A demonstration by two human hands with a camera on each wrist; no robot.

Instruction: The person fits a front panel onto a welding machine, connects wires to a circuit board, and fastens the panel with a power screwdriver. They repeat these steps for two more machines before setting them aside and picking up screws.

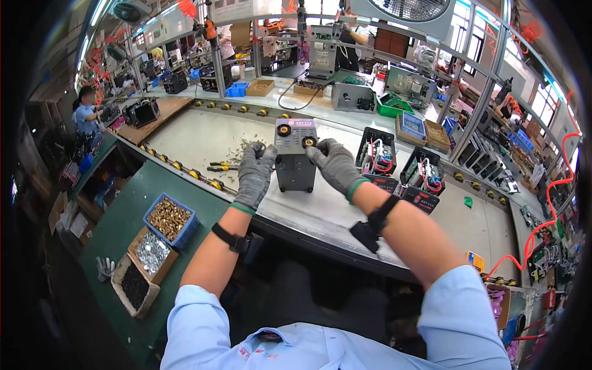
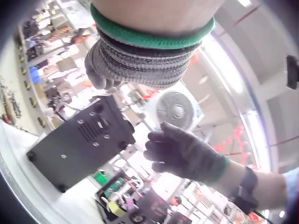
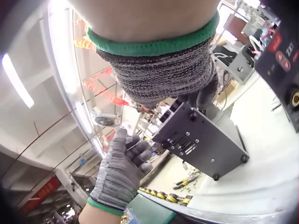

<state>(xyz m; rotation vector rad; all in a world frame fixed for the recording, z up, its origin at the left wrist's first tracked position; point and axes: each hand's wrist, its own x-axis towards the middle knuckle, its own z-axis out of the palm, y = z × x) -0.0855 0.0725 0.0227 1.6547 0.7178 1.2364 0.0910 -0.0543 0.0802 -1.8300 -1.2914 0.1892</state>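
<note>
A dark box-shaped unit (image 1: 296, 161) stands upright on the light work surface, two round black connectors with brass-coloured centres on its sloped top panel. Both hands wear grey knit gloves with green cuffs. The left hand (image 1: 254, 176) is beside the unit's left edge; in the right wrist view this hand (image 3: 122, 170) has loosely bent fingers and stands apart from the unit (image 3: 205, 147). At the right-hand connector (image 1: 309, 142) is the right hand (image 1: 338, 168). In the left wrist view a gap separates that hand (image 2: 184, 154), fingers loosely bent, from the unit (image 2: 81, 142).
Two open units with red wiring (image 1: 377, 154) stand to the right. Yellow-handled pliers (image 1: 222, 167) and scattered small parts lie left of the unit. At lower left are a blue bin of brass parts (image 1: 169, 219) and boxes of metal (image 1: 152, 251) and black pieces (image 1: 134, 286).
</note>
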